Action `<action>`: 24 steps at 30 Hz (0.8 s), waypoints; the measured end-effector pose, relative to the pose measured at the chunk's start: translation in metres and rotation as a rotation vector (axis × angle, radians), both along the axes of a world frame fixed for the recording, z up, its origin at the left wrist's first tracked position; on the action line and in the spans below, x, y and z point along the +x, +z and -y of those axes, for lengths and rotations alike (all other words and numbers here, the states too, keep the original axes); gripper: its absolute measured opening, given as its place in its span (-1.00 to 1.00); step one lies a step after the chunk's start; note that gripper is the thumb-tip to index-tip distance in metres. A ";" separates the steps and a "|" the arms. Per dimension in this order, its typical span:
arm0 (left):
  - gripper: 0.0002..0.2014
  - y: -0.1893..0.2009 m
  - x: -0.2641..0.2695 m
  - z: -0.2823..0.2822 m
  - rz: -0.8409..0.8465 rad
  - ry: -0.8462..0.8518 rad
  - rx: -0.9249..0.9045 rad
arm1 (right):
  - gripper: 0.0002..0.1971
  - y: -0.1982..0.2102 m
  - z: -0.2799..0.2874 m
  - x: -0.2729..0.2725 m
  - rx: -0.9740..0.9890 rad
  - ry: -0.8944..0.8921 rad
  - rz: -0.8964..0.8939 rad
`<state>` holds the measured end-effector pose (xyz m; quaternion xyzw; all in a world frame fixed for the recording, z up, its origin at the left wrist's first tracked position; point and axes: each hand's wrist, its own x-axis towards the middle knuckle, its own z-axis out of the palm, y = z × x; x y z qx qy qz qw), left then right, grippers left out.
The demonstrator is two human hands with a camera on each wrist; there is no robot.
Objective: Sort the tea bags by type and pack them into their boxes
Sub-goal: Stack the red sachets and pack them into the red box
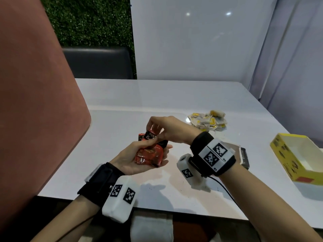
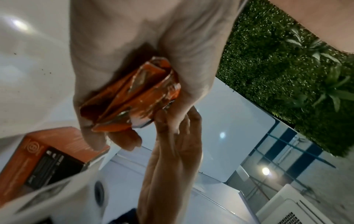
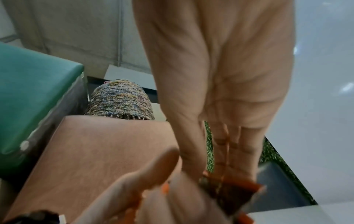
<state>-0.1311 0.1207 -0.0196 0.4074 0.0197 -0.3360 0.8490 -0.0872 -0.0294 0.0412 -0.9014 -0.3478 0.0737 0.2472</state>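
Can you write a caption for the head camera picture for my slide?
Left hand holds a stack of red tea bags while right hand pinches one.

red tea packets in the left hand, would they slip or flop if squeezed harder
Probably crinkly, not stiff: the red tea packets look creased and bent in the left hand. Their glossy foil likely slides, so the stack may fan out. The right hand pinches one packet, perhaps steadying it.
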 end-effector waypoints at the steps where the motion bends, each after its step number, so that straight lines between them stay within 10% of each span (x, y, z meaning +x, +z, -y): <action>1: -0.45 -0.001 0.000 -0.001 0.006 -0.006 0.017 | -0.56 -0.002 0.002 -0.002 0.009 0.008 0.002; 10: -0.93 -0.004 -0.003 0.010 -0.026 0.147 0.197 | 0.16 -0.030 -0.002 -0.032 -0.175 0.108 -0.002; 24: -0.85 0.000 -0.009 0.024 -0.015 0.023 0.203 | -0.05 -0.048 0.003 -0.036 -0.103 0.135 0.079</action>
